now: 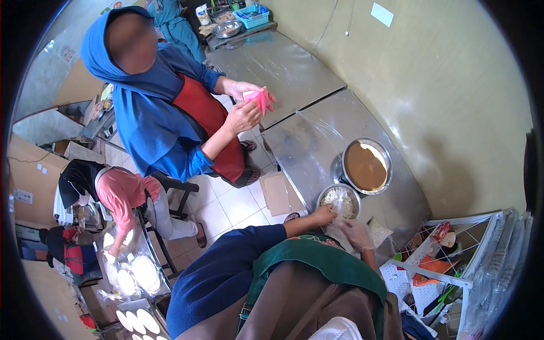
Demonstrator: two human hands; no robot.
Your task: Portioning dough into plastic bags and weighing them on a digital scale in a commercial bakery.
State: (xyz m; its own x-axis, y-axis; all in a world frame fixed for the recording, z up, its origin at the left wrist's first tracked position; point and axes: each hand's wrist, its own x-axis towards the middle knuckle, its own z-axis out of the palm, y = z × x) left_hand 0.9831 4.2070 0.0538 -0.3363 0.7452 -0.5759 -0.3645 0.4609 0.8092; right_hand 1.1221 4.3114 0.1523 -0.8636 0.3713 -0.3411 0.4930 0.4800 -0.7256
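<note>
My left hand is bare and pinches a piece of thin clear plastic above the near edge of a metal bowl. White chopped pieces fill the bowl. Close to my body, my right hand wears a clear plastic glove; its fingers point toward the plastic, but their grip is unclear. A bag of pale contents lies just right of this hand. Beyond the bowl stands a larger metal pot holding smooth brown sauce or batter.
The metal table runs along the wall. Across it a person in blue holds pink paper. A white wire rack with utensils stands at my right. Left, another person bends over a table with pale discs.
</note>
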